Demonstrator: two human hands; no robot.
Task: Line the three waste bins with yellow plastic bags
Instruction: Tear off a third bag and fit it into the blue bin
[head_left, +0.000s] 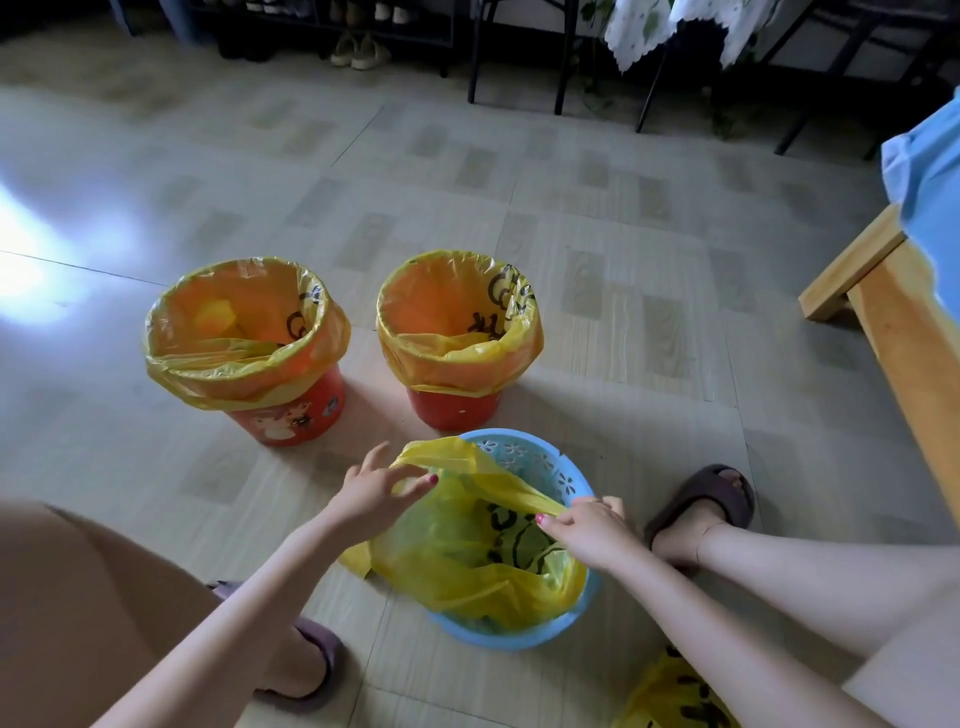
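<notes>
Both red bins (283, 410) lined; my left hand (371, 496) and right hand (592, 530) pinch the bag (467, 561) hem—I'd stretch it over the blue bin (524, 457) far rim next.

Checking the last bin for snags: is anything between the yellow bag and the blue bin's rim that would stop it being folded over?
Nothing visible blocks it. The left hand and right hand both pinch the bag, which already sits in the blue bin; the far rim is bare.
</notes>
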